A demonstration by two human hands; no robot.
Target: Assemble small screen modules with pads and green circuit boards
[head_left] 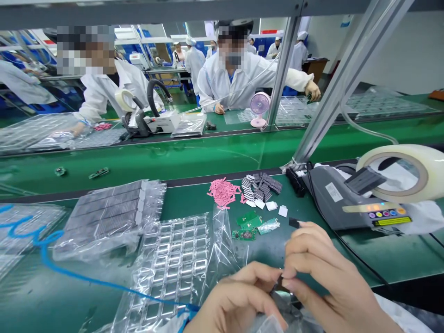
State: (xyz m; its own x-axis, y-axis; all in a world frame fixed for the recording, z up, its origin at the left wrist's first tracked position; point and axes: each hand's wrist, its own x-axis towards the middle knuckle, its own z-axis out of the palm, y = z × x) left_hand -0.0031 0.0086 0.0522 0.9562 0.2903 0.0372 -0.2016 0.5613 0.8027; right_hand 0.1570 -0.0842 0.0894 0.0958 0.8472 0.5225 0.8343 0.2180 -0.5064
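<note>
My left hand [239,296] and my right hand [322,273] meet at the lower right, thumbs and fingertips pinched together around a small dark piece, mostly hidden by the fingers. Some clear plastic [268,323] shows below them. A small black rectangular piece [294,223] shows at an upper fingertip of my right hand; whether it is gripped there I cannot tell. Beyond the hands lie several green circuit boards [244,234], a pile of pink strips [224,193], and grey-black strips [267,185] with white squares [271,206]. A blue coiled cord [104,280] runs to my left wrist.
A clear compartment tray [173,259] lies left of my hands, with a bagged stack of grey parts [107,208] behind it. At right stands a tape dispenser [333,194] with a cable. A green conveyor belt [173,159] separates me from co-workers [236,78]; a metal post [322,106] rises nearby.
</note>
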